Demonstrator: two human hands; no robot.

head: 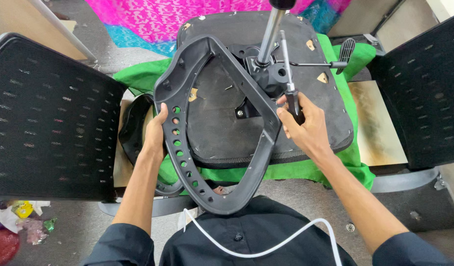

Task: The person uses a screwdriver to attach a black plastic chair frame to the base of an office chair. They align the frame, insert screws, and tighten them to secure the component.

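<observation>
Left hand point(157, 129) clasped round black chair frame point(217, 123); right hand point(306, 125) fisted around upright screwdriver point(289, 79).

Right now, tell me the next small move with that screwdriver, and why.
Probably lower the screwdriver tip onto the mechanism plate by the gas cylinder: the right hand holds it upright there, while the left hand steadies the black frame on the upturned seat.

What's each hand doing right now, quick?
Left hand: closed on the side of the black plastic chair frame.
Right hand: closed around the screwdriver, tip towards the seat mechanism.
</observation>
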